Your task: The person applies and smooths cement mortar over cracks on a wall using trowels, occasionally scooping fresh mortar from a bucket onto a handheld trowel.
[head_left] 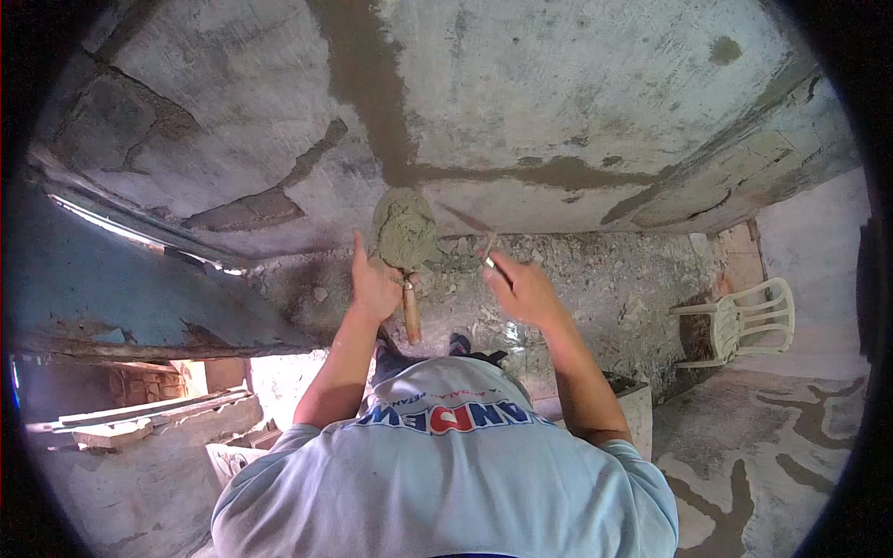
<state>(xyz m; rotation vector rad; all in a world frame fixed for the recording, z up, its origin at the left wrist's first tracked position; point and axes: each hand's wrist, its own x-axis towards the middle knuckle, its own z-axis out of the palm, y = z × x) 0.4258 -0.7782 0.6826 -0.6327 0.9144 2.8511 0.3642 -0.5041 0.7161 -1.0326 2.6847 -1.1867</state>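
Farthest left, well below the left hand (377, 290), pale planks (153, 409) lie along the top of a low rough wall (149, 465); a blue panel (167, 279) with a worn, peeling lower edge slants from there toward the left forearm. Ahead and to the left of that hand, a darker rough patch (246, 211) marks the grey wall (558, 93) that faces both hands. The left hand supports a trowel (412, 316) from beneath, its thumb raised along the left side and its fingers partly hidden; the wooden handle points back toward the person. A heap of wet grey mortar (406, 228) covers the blade, just ahead of the left palm. Beyond it, a dark damp band (367, 74) runs down the wall. Between the hands and below them, shoes (459, 344) stand on a rubble-strewn floor (605, 279). The right hand (526, 290), level with the left and apart from it, is curled around the handle of a slim tool (490, 258), whose far end is blurred. Below and right of this hand, beside the forearm, sits a pale container (635, 418); farther right is a white plastic chair (730, 325).
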